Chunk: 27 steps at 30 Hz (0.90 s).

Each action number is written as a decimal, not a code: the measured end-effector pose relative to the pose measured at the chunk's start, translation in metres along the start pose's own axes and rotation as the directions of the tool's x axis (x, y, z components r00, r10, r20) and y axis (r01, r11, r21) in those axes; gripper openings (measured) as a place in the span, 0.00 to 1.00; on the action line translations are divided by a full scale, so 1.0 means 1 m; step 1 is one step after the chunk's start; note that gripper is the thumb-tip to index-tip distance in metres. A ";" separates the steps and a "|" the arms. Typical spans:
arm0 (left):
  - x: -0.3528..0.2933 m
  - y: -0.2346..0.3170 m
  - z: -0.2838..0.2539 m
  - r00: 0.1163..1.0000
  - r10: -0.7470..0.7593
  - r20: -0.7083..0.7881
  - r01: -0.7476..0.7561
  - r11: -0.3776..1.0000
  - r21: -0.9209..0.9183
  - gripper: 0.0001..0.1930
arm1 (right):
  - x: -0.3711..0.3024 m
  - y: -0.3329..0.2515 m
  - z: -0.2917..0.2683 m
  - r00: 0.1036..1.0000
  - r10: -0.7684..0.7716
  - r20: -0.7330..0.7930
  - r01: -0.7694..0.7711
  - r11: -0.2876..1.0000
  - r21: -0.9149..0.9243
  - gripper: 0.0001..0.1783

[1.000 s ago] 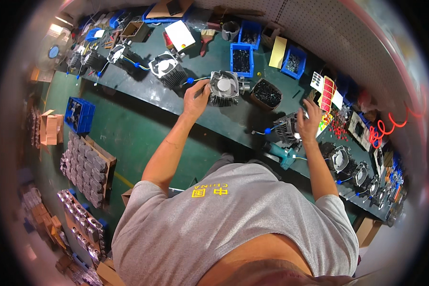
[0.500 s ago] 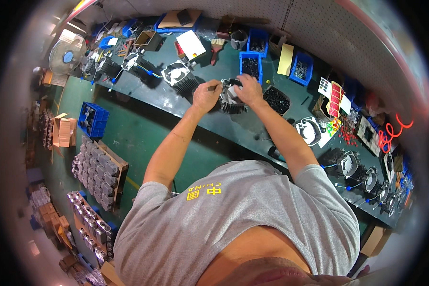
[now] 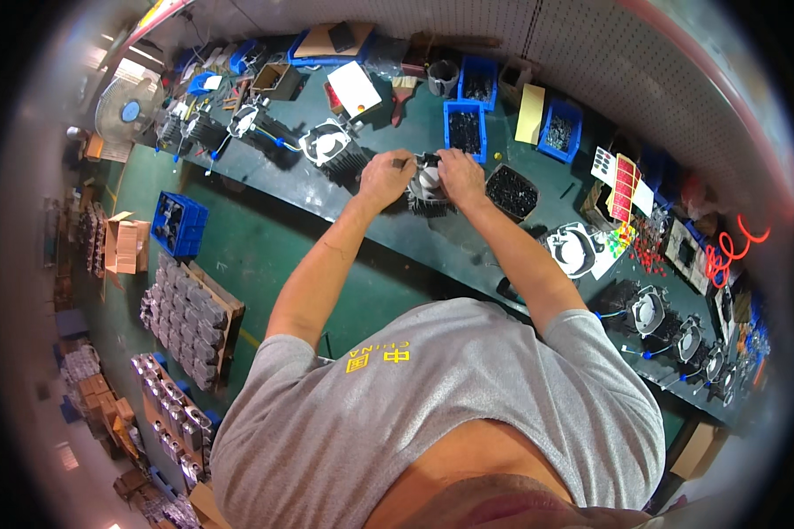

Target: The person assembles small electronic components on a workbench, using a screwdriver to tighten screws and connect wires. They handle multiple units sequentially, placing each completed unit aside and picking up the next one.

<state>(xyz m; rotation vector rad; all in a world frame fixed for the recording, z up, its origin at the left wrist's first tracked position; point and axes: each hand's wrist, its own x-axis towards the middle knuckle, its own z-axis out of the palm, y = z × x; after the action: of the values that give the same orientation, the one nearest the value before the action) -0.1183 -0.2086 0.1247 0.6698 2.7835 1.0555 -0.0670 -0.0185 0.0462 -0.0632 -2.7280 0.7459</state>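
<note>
A finned metal housing (image 3: 428,183) with a pale round inside stands on the green workbench between my two hands. My left hand (image 3: 385,180) is closed at its left side, fingers bent, with a small dark piece (image 3: 400,163) showing at the fingertips; what that piece is cannot be made out. My right hand (image 3: 462,176) curls over the housing's upper right edge, its fingertips pressed together against it. Some black part shows at the housing's top, partly hidden by the fingers. Just right of my right hand lies a tray of black small parts (image 3: 512,191).
Similar finned housings stand left (image 3: 328,145) and right (image 3: 648,309) along the bench (image 3: 291,181). Behind are blue bins of small parts (image 3: 465,130), a brush (image 3: 400,99) and a yellow sheet (image 3: 529,113). A fan (image 3: 129,108) stands far left; a blue crate (image 3: 179,225) sits on the floor.
My right hand has drawn its fingers in from across the housing to its upper right edge. The left hand has shifted slightly rightward, closer to the housing. The view has tilted a little.
</note>
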 end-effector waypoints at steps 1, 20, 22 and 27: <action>-0.002 -0.002 0.002 1.000 -0.002 -0.007 0.002 1.000 -0.025 0.12 | 0.000 0.000 0.000 1.000 0.004 -0.003 -0.004 1.000 -0.004 0.15; -0.041 -0.006 0.018 0.937 0.176 -0.303 -0.198 0.979 -0.041 0.11 | 0.002 -0.005 0.002 0.997 0.066 0.037 -0.064 0.997 -0.049 0.18; -0.047 -0.008 0.021 0.943 0.170 -0.286 -0.191 0.981 -0.044 0.10 | 0.001 -0.005 0.002 0.997 0.067 0.029 -0.065 0.997 -0.051 0.18; -0.063 -0.024 0.036 0.900 0.244 -0.362 -0.299 0.949 -0.104 0.10 | -0.002 -0.003 0.004 1.000 0.028 -0.014 -0.029 0.999 -0.031 0.16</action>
<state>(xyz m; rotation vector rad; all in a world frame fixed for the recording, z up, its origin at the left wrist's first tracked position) -0.0622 -0.2297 0.0776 0.9607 2.9016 1.5695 -0.0664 -0.0233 0.0437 -0.1139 -2.7316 0.7088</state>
